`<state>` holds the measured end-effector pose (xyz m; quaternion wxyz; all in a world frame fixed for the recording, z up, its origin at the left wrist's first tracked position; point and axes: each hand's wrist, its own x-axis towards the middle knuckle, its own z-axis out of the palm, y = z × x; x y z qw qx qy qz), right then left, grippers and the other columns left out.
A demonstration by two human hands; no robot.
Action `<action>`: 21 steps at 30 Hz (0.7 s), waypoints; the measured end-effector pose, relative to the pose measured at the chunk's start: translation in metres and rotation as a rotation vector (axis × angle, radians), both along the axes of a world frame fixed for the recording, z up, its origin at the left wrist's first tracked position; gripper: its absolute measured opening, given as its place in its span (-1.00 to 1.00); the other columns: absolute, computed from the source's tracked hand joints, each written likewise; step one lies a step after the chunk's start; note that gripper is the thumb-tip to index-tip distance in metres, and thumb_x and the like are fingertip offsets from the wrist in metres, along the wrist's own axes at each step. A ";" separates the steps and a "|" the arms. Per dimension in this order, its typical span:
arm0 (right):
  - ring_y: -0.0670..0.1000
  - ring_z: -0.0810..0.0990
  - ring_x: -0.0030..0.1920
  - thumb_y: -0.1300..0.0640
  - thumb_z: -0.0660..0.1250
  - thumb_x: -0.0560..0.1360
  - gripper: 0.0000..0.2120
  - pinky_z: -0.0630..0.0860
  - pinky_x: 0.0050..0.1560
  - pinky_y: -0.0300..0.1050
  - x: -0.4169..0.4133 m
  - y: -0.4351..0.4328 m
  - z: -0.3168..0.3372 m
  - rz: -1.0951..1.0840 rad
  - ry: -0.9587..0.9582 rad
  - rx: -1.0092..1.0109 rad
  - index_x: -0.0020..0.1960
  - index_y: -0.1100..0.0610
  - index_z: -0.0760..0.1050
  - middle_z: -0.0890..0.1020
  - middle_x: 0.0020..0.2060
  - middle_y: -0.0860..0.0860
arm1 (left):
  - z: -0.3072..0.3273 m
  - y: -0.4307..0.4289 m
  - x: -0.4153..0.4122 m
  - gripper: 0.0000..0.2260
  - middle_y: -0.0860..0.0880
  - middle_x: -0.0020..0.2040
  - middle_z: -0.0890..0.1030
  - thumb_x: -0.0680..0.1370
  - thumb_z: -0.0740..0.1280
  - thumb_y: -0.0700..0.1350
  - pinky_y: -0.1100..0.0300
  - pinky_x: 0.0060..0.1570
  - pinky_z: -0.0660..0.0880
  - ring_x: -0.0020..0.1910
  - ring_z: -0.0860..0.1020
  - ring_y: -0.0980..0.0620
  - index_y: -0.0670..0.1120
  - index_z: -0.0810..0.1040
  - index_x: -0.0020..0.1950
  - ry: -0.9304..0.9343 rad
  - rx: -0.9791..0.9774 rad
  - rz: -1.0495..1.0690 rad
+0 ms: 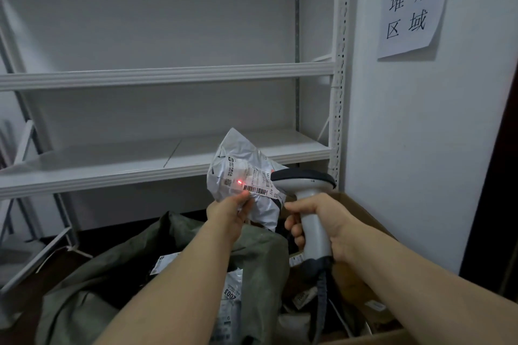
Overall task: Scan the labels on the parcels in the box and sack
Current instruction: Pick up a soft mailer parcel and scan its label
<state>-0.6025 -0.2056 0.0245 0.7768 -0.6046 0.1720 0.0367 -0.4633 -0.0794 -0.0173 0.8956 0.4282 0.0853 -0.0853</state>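
Head view: my left hand (pixel 224 213) pinches the grey parcel (pixel 238 154) by its lower edge, raised above the green sack (pixel 173 255) and the cardboard box (pixel 361 211). My right hand (pixel 336 223) is wrapped round the scanner (pixel 305 180) handle. The red dot (pixel 240 182) sits just up-left of the barcode (pixel 259 191), not on it. Risk: no read. Crumpled film may bend the bars, and my fingertips lie close to the code.
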 end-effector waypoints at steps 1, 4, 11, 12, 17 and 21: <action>-0.04 0.45 -0.57 0.25 0.34 0.44 -0.84 0.42 -0.55 -0.26 0.000 0.001 0.001 -0.001 -0.001 0.000 -0.28 0.29 0.51 0.55 -0.48 0.11 | 0.000 0.001 0.000 -0.70 -0.26 -0.10 0.55 0.42 0.36 -0.50 0.13 -0.34 0.63 -0.20 0.57 -0.13 -0.31 0.48 0.12 0.002 -0.003 0.000; -0.04 0.46 -0.55 0.24 0.36 0.43 -0.85 0.42 -0.54 -0.24 0.000 0.004 0.000 -0.002 0.002 -0.021 -0.29 0.28 0.52 0.56 -0.46 0.11 | 0.000 0.003 0.001 -0.67 -0.27 -0.04 0.54 0.42 0.36 -0.50 0.14 -0.36 0.62 -0.20 0.56 -0.13 -0.32 0.47 0.16 -0.003 -0.010 0.007; -0.03 0.47 -0.55 0.24 0.37 0.42 -0.88 0.43 -0.53 -0.24 0.001 0.008 -0.001 0.001 0.001 -0.037 -0.25 0.29 0.53 0.58 -0.45 0.12 | 0.001 0.008 0.002 -0.57 -0.32 0.10 0.54 0.41 0.37 -0.49 0.19 -0.42 0.61 -0.19 0.57 -0.14 -0.36 0.42 0.27 -0.001 0.001 0.021; -0.03 0.46 -0.55 0.24 0.37 0.42 -0.87 0.43 -0.53 -0.24 0.001 0.008 -0.001 -0.002 0.000 -0.036 -0.26 0.29 0.53 0.57 -0.46 0.12 | 0.002 0.008 0.002 -0.57 -0.32 0.11 0.54 0.41 0.37 -0.49 0.19 -0.43 0.60 -0.19 0.58 -0.14 -0.36 0.42 0.26 0.002 0.002 0.021; -0.03 0.46 -0.56 0.24 0.37 0.41 -0.85 0.42 -0.54 -0.25 0.001 0.011 0.000 -0.002 -0.006 -0.037 -0.30 0.29 0.53 0.57 -0.47 0.12 | 0.005 0.012 -0.001 -0.70 -0.25 0.11 0.58 0.41 0.47 -0.29 0.20 -0.47 0.59 -0.13 0.59 -0.13 -0.24 0.51 0.11 0.027 -0.034 0.005; -0.03 0.46 -0.54 0.26 0.37 0.42 -0.90 0.43 -0.52 -0.25 0.000 0.013 -0.001 0.014 -0.036 -0.091 -0.21 0.31 0.54 0.59 -0.44 0.13 | 0.007 0.014 -0.003 -0.61 -0.21 0.05 0.58 0.42 0.50 -0.05 0.20 -0.49 0.58 -0.17 0.61 -0.12 -0.21 0.51 0.14 0.062 -0.046 -0.001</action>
